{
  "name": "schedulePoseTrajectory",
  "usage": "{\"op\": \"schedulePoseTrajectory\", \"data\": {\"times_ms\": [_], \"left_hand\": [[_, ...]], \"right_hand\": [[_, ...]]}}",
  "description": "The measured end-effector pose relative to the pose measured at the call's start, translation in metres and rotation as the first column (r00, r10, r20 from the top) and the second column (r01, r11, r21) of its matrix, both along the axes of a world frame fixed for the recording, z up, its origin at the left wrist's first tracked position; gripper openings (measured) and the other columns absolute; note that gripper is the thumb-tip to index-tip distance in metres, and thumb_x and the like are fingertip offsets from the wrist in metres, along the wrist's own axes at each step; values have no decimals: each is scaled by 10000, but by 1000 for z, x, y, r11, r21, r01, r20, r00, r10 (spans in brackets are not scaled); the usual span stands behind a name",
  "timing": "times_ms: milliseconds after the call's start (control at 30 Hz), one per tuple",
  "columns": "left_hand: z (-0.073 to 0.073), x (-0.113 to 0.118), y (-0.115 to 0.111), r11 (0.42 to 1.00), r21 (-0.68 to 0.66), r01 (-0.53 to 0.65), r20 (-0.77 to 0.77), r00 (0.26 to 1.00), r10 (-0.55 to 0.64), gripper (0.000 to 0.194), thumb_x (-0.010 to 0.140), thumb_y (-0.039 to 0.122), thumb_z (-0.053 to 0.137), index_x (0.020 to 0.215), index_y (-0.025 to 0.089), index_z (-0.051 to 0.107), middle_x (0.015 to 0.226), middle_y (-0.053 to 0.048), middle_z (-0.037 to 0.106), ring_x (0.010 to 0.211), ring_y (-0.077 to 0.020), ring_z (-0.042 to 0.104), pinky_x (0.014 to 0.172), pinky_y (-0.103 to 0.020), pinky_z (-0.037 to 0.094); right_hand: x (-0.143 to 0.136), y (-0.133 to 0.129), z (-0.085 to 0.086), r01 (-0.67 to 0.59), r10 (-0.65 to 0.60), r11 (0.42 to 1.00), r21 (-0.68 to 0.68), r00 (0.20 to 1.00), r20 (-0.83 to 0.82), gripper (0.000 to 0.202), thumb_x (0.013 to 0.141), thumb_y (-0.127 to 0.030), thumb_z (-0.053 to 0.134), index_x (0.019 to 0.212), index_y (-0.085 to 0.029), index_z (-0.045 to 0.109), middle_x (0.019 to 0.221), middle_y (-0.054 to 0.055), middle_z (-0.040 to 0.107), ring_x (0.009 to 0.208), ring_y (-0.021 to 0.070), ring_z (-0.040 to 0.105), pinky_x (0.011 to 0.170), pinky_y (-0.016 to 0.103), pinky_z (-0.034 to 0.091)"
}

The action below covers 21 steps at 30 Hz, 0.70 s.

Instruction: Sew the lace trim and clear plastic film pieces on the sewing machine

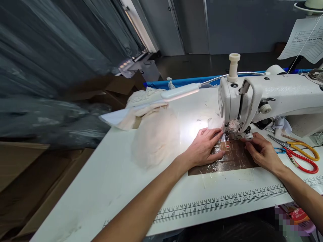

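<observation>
A white sewing machine [267, 97] stands at the right, its needle area lit by a lamp. My left hand [205, 146] lies with fingers stretched out over the brown taped sheet [233, 156], fingertips beside the presser foot [230, 135]. A bit of white material [214, 123] shows just beyond those fingers. My right hand [263, 151] is just right of the presser foot, its thumb and fingers pinched together. What they pinch is too small to make out. A pale rosette [233, 124] sits on the machine head above the needle area.
Scissors with red handles [302, 163] and others with orange handles [305, 149] lie right of my right hand. Sheer cream fabric [156, 137] is heaped on the left of the white table [111, 174]. A lamp [180, 91] reaches over it. Cardboard boxes [50, 188] stand at left.
</observation>
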<state>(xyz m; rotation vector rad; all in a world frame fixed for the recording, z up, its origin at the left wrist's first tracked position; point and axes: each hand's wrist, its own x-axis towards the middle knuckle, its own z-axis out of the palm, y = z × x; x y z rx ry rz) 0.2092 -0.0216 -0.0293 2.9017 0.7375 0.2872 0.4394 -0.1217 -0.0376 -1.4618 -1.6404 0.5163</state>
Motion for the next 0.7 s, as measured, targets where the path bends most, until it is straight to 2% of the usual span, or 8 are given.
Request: {"op": "schedulePoseTrajectory", "data": {"times_ms": [300, 367, 433, 533, 700], "left_hand": [[0, 2, -1, 1000, 1, -6, 29, 1000, 6, 580, 952, 533, 393, 1391, 155, 419, 1359, -166, 483, 1215, -310, 461, 1069, -516, 347], [-2, 3, -2, 997, 32, -73, 54, 996, 71, 540, 967, 518, 368, 1389, 183, 405, 1401, -167, 449, 1274, -322, 428, 1089, -555, 307], [-5, 4, -3, 976, 71, -208, 86, 976, 202, 507, 984, 488, 337, 1383, 181, 398, 1449, -189, 395, 1341, -352, 368, 1094, -616, 256], [-11, 5, -2, 926, 85, -368, 59, 929, 364, 462, 1000, 447, 296, 1332, 169, 457, 1478, -210, 362, 1370, -402, 327, 1055, -656, 277], [-8, 9, 10, 920, 124, -373, -78, 920, 383, 389, 986, 404, 339, 1186, 160, 566, 1347, -196, 500, 1278, -409, 421, 1006, -622, 350]], "right_hand": [[-1, 1, 1, -40, 28, 991, 131, 995, 95, 225, 888, -203, 498, 972, -202, 706, 843, 46, 619, 728, 162, 591, 676, 310, 527], [-1, 1, 2, -43, 24, 985, 166, 993, 116, 223, 889, -190, 495, 975, -198, 702, 859, 52, 626, 738, 163, 599, 672, 312, 535], [-3, -1, 3, -58, 29, 979, 194, 988, 149, 228, 896, -177, 485, 982, -190, 695, 886, 64, 634, 772, 171, 614, 693, 327, 551], [-8, -4, 4, -126, 83, 967, 221, 977, 194, 237, 906, -165, 468, 1001, -192, 685, 924, 76, 637, 825, 182, 634, 736, 350, 574], [-17, -13, 5, -248, 184, 949, 195, 937, 296, 270, 915, -142, 443, 1082, -175, 653, 1009, 103, 620, 860, 182, 658, 737, 335, 596]]}}
